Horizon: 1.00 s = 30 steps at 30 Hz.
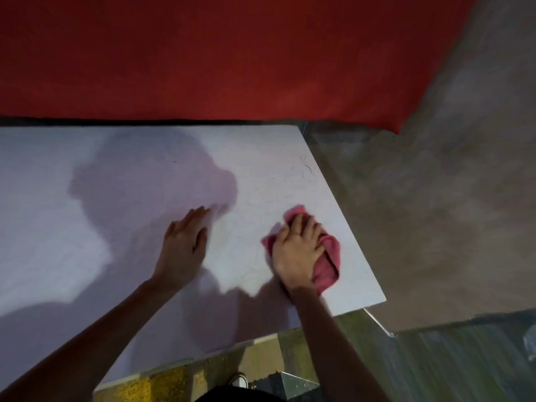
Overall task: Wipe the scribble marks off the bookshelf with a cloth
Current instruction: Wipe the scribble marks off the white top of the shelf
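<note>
Our right hand (295,253) grips the bunched pink cloth (327,265) on the white bookshelf (116,227), our left hand (185,245) lies flat and open left of the cloth, and we risk missing the dark scribble marks (307,168) beyond the cloth if our strokes fall short.

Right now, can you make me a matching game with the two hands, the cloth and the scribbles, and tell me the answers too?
Things:
1. left hand
2. right hand
3. cloth
4. scribble marks

Descriptions:
A. near the far right corner of the bookshelf
B. pink and bunched up
C. flat on the white top, fingers straight
D. gripping the cloth

Pairs: 1-C, 2-D, 3-B, 4-A
</note>
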Each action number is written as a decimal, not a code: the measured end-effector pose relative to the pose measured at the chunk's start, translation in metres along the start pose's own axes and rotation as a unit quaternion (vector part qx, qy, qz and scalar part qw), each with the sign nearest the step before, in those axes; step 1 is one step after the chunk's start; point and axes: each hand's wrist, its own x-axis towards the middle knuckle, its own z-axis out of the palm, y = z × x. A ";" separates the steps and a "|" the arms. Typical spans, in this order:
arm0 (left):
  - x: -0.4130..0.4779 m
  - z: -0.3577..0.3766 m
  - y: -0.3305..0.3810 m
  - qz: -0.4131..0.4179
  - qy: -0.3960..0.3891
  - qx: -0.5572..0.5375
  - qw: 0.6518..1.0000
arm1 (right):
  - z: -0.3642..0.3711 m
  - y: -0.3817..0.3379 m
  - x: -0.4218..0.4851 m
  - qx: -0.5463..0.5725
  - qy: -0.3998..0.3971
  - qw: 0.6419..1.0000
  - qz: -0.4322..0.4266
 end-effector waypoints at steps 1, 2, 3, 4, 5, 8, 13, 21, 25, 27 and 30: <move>0.000 0.002 0.008 -0.023 0.007 -0.010 1.000 | 0.008 -0.019 -0.012 0.034 -0.035 0.998 -0.044; 0.001 0.005 0.016 -0.040 0.012 -0.027 0.999 | 0.009 -0.037 -0.022 0.098 -0.087 0.988 -0.085; 0.001 0.009 0.027 -0.041 0.016 -0.043 0.998 | 0.005 -0.050 -0.023 0.193 -0.140 0.965 -0.113; -0.001 0.014 0.040 -0.032 0.017 -0.047 0.998 | -0.002 -0.056 -0.019 0.287 -0.181 0.932 -0.123; -0.003 0.019 0.052 -0.017 0.010 -0.034 0.999 | -0.011 -0.057 -0.010 0.362 -0.205 0.902 -0.114; -0.010 0.043 0.067 -0.002 -0.046 0.097 0.994 | -0.030 -0.033 0.028 0.486 -0.114 0.866 -0.018; 0.012 0.059 0.059 -0.031 -0.134 0.228 0.964 | -0.039 -0.006 0.070 0.192 0.008 0.980 -0.053; 0.154 0.015 -0.053 -0.179 -0.082 0.232 0.953 | 0.005 -0.016 0.093 -0.158 -0.099 0.972 -0.142; 0.209 0.000 -0.094 -0.256 -0.054 0.230 0.937 | 0.008 -0.017 0.101 -0.178 -0.094 0.969 -0.142; 0.198 0.005 -0.081 -0.248 -0.059 0.227 0.940 | 0.008 -0.018 0.102 -0.183 -0.098 0.968 -0.143; 0.127 0.009 -0.045 -0.137 -0.079 0.223 0.962 | 0.007 -0.018 0.101 -0.172 -0.097 0.970 -0.142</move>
